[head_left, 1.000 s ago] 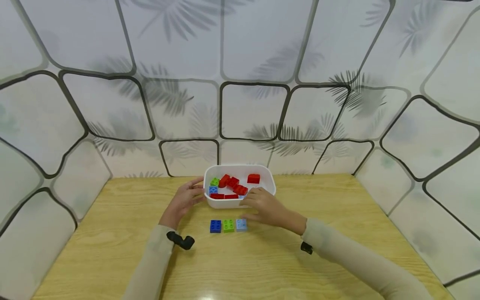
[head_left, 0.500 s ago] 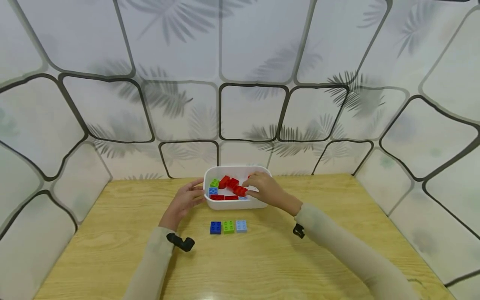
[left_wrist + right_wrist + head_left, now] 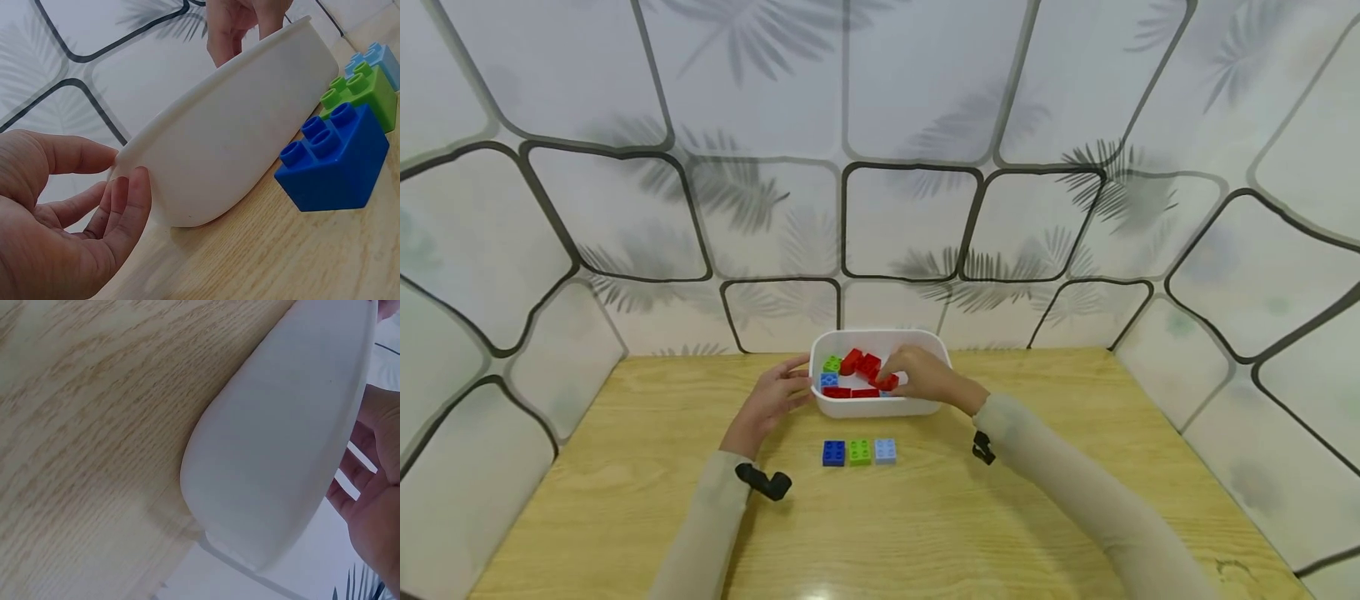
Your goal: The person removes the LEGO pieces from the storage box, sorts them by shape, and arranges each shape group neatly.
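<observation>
A white plastic bin (image 3: 874, 407) stands on the wooden table with several toy building bricks inside. My left hand (image 3: 771, 404) touches the bin's left end; in the left wrist view, its fingertips (image 3: 139, 178) rest against the outer wall and rim. My right hand (image 3: 921, 375) reaches into the bin from the right, thumb and fingers around a red brick (image 3: 889, 382). The wall hides those fingertips in the right wrist view. In front of the bin sit a dark blue brick (image 3: 833, 453), a lime green brick (image 3: 860, 452) and a light blue brick (image 3: 885, 451) in a row.
Other red bricks (image 3: 852, 362), a green brick (image 3: 832, 364) and a blue brick (image 3: 829, 380) lie in the bin's left and middle. Patterned cloth walls (image 3: 902, 225) surround the wooden table (image 3: 857, 533) at the back and sides.
My right hand has moved from the bin's front rim into the bin, its fingers closing around a red brick. The left hand and the row of bricks stay in place.
</observation>
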The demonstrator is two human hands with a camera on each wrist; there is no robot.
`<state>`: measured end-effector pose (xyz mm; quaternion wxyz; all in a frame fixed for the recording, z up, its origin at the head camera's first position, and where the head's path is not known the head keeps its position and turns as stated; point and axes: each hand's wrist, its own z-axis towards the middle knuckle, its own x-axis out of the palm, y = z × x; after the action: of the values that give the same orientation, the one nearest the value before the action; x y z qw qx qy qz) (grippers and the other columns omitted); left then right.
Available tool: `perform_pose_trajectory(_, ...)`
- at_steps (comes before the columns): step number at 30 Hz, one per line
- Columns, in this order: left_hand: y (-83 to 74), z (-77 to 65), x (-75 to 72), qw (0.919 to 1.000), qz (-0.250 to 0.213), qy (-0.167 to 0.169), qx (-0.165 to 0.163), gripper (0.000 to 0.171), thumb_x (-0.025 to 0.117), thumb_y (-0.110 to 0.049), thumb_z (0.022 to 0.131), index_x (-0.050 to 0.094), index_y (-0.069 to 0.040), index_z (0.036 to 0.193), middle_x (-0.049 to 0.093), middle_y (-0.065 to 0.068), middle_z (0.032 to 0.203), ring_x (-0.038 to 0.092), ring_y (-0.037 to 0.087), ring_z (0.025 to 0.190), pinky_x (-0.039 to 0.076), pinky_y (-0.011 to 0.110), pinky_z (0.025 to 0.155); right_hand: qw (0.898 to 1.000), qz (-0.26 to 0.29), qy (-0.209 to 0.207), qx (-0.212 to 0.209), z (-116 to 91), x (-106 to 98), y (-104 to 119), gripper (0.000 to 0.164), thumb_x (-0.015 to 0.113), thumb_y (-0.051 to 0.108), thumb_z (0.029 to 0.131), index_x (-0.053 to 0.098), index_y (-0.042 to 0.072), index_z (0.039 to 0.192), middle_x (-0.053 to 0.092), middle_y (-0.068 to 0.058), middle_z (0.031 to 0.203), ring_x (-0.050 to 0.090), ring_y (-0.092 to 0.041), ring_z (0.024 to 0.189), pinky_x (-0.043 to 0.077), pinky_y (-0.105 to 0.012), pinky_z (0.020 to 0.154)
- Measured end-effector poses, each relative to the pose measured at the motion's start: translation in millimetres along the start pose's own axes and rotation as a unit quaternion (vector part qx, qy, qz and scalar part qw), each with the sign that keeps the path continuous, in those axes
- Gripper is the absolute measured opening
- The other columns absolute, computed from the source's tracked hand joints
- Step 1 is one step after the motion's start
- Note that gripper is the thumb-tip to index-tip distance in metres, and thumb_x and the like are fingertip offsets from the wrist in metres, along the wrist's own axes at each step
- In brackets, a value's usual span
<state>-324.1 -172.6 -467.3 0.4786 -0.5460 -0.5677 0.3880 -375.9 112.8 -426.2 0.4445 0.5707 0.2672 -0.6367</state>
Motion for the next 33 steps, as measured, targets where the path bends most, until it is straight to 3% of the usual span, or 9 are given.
perform_pose_trajectory(13,-0.1,-0.2,1.3,1.0000,0.000,0.002,0.007,0.057,0.055,-0.002,0.102,0.039,-0.008,0.157,0.048,0.021,0.144,0.059,0.020,0.112,0.051,0.042,0.107,0.998,0.029,0.032,0.044,6.6,6.9,-8.4,0.023,0.084,0.008,0.082,0.081,0.005,0.104,0.079,-0.005,0.104,0.071,-0.023,0.099,0.056,-0.036,0.091)
perform_pose_trajectory(26,0.8,1.4,0.1,1.0000,0.005,-0.001,0.006,0.057,0.055,-0.002,0.102,0.041,-0.009,0.156,0.048,0.021,0.143,0.058,0.019,0.111,0.055,0.037,0.100,0.996,0.038,0.048,0.065,12.4,10.6,-21.1,0.025,0.085,0.012,0.083,0.080,0.004,0.106,0.079,-0.006,0.107,0.072,-0.023,0.103,0.056,-0.038,0.095)
perform_pose_trajectory(33,2.0,2.3,-0.7,0.9999,0.007,0.001,0.010,0.056,0.055,-0.003,0.103,0.040,-0.009,0.156,0.046,0.022,0.144,0.058,0.020,0.112,0.053,0.040,0.104,0.997,0.034,0.057,0.047,11.4,8.5,-18.4,0.022,0.084,0.010,0.083,0.081,0.005,0.105,0.079,-0.005,0.105,0.072,-0.023,0.102,0.056,-0.038,0.095)
